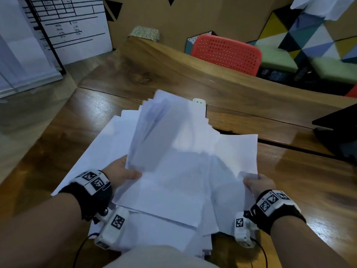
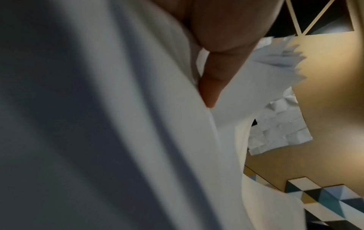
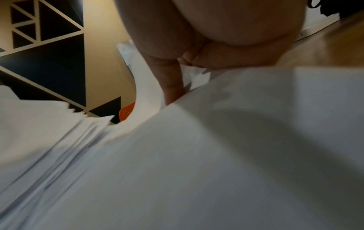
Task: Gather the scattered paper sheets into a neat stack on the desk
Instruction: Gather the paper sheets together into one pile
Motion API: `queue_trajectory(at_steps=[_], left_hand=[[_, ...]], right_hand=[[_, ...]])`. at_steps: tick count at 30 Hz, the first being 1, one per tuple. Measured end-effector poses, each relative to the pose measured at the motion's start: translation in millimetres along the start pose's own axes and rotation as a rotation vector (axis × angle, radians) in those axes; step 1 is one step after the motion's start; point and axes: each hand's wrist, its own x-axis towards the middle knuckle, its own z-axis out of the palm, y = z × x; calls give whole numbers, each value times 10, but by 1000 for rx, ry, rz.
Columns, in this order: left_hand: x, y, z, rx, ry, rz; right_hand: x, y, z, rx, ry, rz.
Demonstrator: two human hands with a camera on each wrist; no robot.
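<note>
Both forearms reach forward over the brown wooden desk (image 1: 301, 182), wrists banded with marker-tagged cameras. The left hand (image 1: 120, 174) pinches the left side of a loose bundle of white paper sheets (image 1: 179, 171), thumb on top, fingers beneath; the right hand (image 1: 258, 183) curls around the bundle's right edge. The sheets are raised and fanned unevenly, corners staggered, above more white paper lying on the desk. Bare wood lies beyond and to the right, toward a red perforated plastic chair (image 1: 227, 54).

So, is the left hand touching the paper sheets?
Touching. In the head view the left hand grips the paper sheets, thumb on top; the left wrist view shows a finger between the sheets.
</note>
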Motion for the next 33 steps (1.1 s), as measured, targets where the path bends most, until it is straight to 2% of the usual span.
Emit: queue_trajectory(at_steps=[4, 7, 12, 15, 19, 22, 26, 28, 30, 31, 33], left_hand=[[125, -2, -245, 85, 98, 6], [156, 11, -316, 102, 89, -19], [111, -43, -273, -54, -6, -10], [189, -87, -202, 19, 38, -15], [258, -185, -64, 89, 48, -29], [259, -205, 22, 18, -15, -25], [164, -183, 162, -83, -166, -82], [135, -149, 210, -140, -213, -100], [141, -86, 241, -44, -221, -86], [156, -53, 263, 127, -208, -67], [232, -45, 283, 492, -96, -5]], right_hand=[[-14, 18, 45, 80, -22, 8], [-17, 35, 245, 141, -56, -9], [-47, -67, 594, 263, -208, -18], [-185, -213, 692, 309, -253, -29], [-258, -234, 733, 468, -296, 33], [-211, -121, 719, 532, -380, 92], [-241, -18, 678, 422, -474, -33], [-221, 17, 669, 457, -514, -53], [-200, 39, 667, 451, -521, -14], [-191, 49, 676, 444, -536, 9], [-177, 65, 691, 409, -507, 39]])
